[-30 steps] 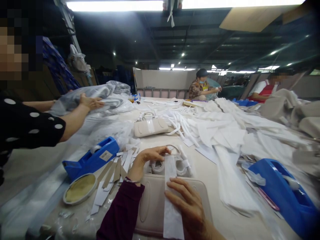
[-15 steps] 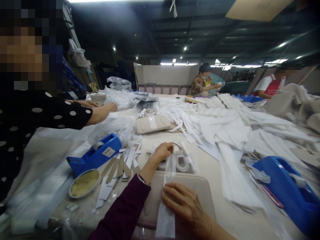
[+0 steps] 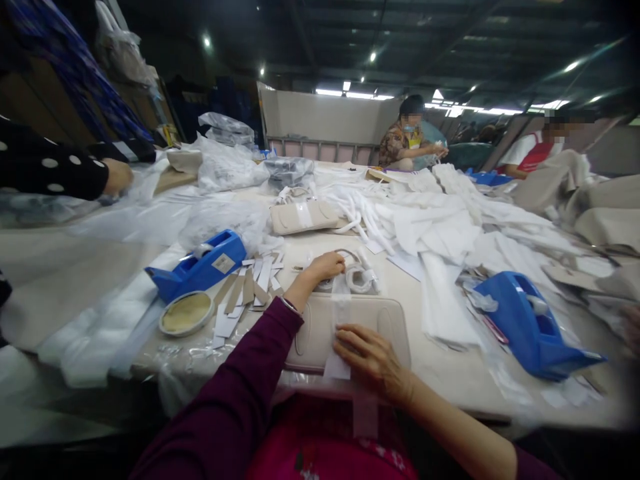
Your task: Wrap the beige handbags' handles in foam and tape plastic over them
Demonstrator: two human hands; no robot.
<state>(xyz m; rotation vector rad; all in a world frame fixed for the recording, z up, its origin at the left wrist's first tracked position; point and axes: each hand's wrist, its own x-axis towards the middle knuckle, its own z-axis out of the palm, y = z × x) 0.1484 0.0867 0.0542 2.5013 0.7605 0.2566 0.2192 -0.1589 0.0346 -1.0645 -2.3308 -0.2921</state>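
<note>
A beige handbag [image 3: 390, 325] lies flat at the table's near edge. A white paper strip [image 3: 341, 312] runs across its middle and hangs off the front. My right hand [image 3: 367, 357] presses flat on the strip over the bag, fingers spread. My left hand [image 3: 326, 266] is closed in a pinch on the strip's far end, beside the wrapped bag handles [image 3: 361, 277].
A blue tape dispenser [image 3: 203, 265], a round sponge dish [image 3: 187, 313] and cut strips [image 3: 250, 290] lie at left. Another blue dispenser [image 3: 527, 327] sits at right. A second beige bag [image 3: 303, 215] and heaps of white paper [image 3: 440, 230] lie beyond. A co-worker's hand [image 3: 116, 177] is far left.
The view has tilted down and pulled back, showing the table edge and my lap. The co-worker's arm at left has drawn back. My hands stay on the strip and bag.
</note>
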